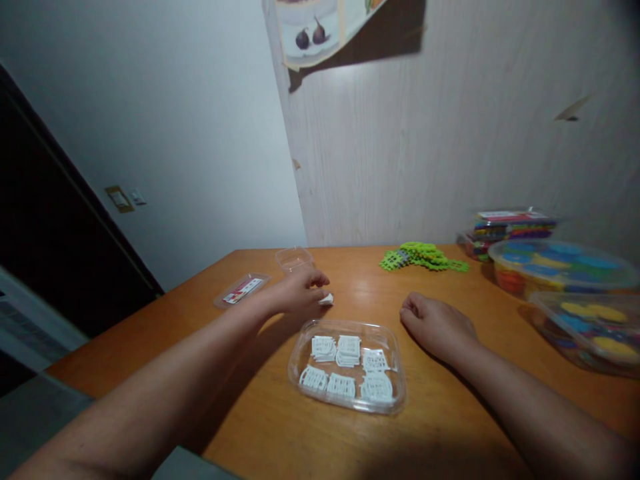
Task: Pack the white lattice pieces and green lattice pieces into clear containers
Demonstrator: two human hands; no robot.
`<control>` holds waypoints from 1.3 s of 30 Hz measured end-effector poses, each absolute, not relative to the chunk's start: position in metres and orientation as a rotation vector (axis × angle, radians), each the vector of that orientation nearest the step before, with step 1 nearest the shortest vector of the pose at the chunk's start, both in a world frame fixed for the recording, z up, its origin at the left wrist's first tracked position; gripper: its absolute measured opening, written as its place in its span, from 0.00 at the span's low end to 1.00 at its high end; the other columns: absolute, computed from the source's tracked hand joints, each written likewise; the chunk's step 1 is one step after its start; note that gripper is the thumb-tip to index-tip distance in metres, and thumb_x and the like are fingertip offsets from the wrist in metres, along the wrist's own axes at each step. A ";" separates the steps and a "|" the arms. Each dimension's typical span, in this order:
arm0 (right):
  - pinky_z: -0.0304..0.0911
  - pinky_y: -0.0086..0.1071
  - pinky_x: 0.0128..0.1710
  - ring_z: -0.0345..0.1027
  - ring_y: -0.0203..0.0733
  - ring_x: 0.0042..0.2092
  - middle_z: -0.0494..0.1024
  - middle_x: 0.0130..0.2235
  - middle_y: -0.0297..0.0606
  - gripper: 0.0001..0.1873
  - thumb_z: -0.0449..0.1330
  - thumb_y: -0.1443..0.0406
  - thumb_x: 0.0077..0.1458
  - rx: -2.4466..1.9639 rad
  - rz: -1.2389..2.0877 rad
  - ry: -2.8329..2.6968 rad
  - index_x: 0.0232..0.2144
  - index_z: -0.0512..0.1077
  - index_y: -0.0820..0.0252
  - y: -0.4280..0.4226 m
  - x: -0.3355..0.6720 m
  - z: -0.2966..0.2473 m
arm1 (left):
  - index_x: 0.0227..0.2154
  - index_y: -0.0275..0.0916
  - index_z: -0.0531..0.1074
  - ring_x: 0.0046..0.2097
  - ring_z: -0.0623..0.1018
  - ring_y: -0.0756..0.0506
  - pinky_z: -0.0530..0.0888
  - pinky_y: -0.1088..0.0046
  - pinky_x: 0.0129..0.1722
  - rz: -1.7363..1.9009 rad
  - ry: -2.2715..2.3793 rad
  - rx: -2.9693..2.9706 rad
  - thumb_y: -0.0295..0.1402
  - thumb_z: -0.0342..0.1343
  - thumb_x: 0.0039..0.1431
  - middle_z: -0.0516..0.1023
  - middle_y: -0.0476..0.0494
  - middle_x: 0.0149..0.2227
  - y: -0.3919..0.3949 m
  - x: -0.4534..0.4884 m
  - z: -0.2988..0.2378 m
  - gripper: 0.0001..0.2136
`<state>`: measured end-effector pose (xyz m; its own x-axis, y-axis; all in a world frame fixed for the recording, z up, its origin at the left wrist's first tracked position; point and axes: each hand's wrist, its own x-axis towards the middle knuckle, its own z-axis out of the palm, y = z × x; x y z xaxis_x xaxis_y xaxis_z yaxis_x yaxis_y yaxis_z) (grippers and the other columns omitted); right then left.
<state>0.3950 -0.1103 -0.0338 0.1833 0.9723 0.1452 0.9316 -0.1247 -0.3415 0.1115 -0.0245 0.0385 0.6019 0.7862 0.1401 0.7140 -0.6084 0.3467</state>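
My left hand (301, 291) is over the table beyond the clear tray, palm down, with a visible gap between its fingers. A small white plastic piece (327, 300) is at its lower fingertips; whether they touch or pinch it I cannot make out. Nearer to me stands the clear plastic tray (296, 399), holding several small stacks of white lattice-like pieces (349, 350) laid in two rows. To the right of the tray my right hand (437, 325) rests on the table, its fingers curled into a loose fist with nothing showing in them.
A clear lid with a label (243, 290) and a clear container (294, 259) lie at the back left. Green interlocking pieces (424, 256) are heaped near the wall. Clear tubs of coloured pieces (563, 263) line the right side of the wooden table (280, 433).
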 end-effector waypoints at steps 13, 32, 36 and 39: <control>0.45 0.32 0.26 0.72 0.44 0.35 0.81 0.34 0.36 0.13 0.50 0.57 0.60 -2.099 0.127 -1.782 0.35 0.73 0.51 -0.112 0.394 -0.034 | 0.29 0.35 0.74 0.30 0.70 0.49 0.63 0.76 0.28 0.254 1.200 2.397 0.49 0.57 0.54 0.75 0.47 0.27 -0.001 0.108 0.011 0.19; 0.46 0.31 0.27 0.71 0.43 0.35 0.81 0.35 0.36 0.13 0.50 0.57 0.60 -2.113 0.124 -1.787 0.34 0.72 0.51 -0.111 0.395 -0.034 | 0.36 0.35 0.76 0.33 0.74 0.46 0.66 0.74 0.30 0.292 1.335 2.322 0.41 0.61 0.48 0.79 0.44 0.32 0.003 0.101 0.003 0.15; 0.46 0.31 0.26 0.71 0.44 0.35 0.81 0.35 0.36 0.13 0.49 0.56 0.60 -2.125 0.133 -1.792 0.35 0.73 0.51 -0.110 0.395 -0.034 | 0.35 0.35 0.77 0.33 0.74 0.47 0.66 0.74 0.30 0.308 1.298 2.331 0.41 0.61 0.49 0.79 0.44 0.31 0.000 0.102 0.009 0.15; 0.46 0.32 0.27 0.71 0.45 0.35 0.81 0.35 0.36 0.13 0.49 0.56 0.60 -2.126 0.120 -1.799 0.34 0.73 0.51 -0.110 0.395 -0.035 | 0.34 0.34 0.77 0.32 0.74 0.47 0.66 0.74 0.31 0.308 1.282 2.365 0.40 0.60 0.52 0.79 0.44 0.31 -0.009 0.106 0.021 0.13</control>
